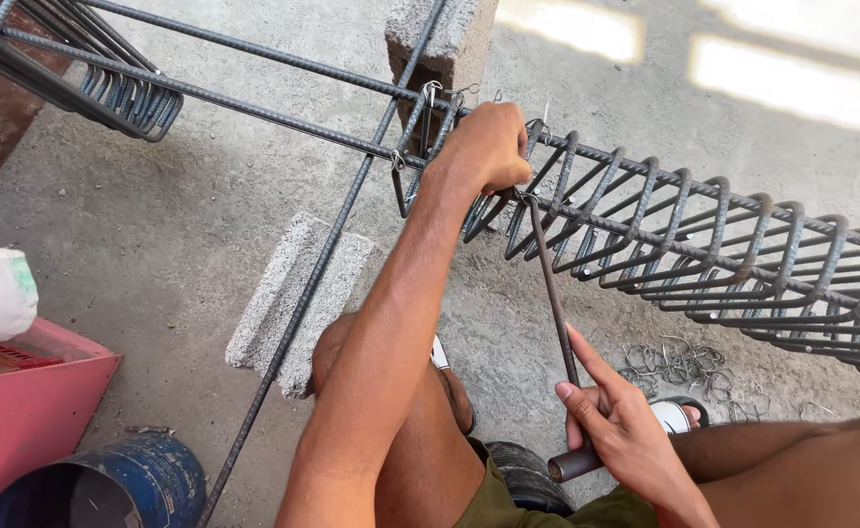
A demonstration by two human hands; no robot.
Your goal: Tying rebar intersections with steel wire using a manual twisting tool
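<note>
A: Rebar cage [704,244] lies across the concrete floor [205,196], propped on a grey block [450,39].
B: Left hand [489,147]?
A: Clenched on the cage's top bar at a stirrup.
B: Right hand [616,416]?
A: Fingers wrapped around the tying hook [554,293]; its tip is at the joint, probably catching wire.

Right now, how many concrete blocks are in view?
2. One concrete block lies flat on the floor under the long rebar, left of the person's knee. The other concrete block stands at the top edge, propping the rebar cage; more may sit hidden beyond the frame.
</note>
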